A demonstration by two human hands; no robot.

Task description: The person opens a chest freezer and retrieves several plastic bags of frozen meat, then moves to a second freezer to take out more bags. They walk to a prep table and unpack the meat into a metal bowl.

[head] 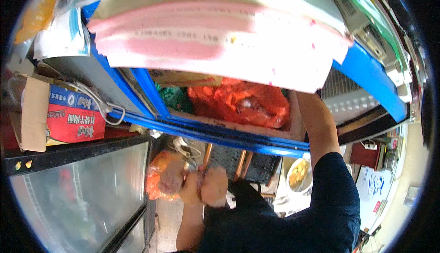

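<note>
At the lower middle, my left hand (190, 192) is curled around blurred, pale tan lumps (215, 186) that look like food pieces; what they are I cannot make out. An orange plastic bag (154, 180) shows just behind it, and whether the hand also grips it is unclear. My right forearm (318, 122) reaches into a blue-framed chest freezer (220, 139), and the right hand is out of sight under a stack of pink and white printed sheets (213, 46). Inside the freezer lie a red plastic bag (247, 103), a green bag (173, 98) and a brown package (185, 78).
To the left, an opened red and blue carton (75, 112) and a white cable (117, 110) rest on a glass-door cooler (86, 187). A white bucket of yellowish pieces (299, 175) stands at right, beyond a black perforated surface (223, 160). A white box (374, 191) is farther right.
</note>
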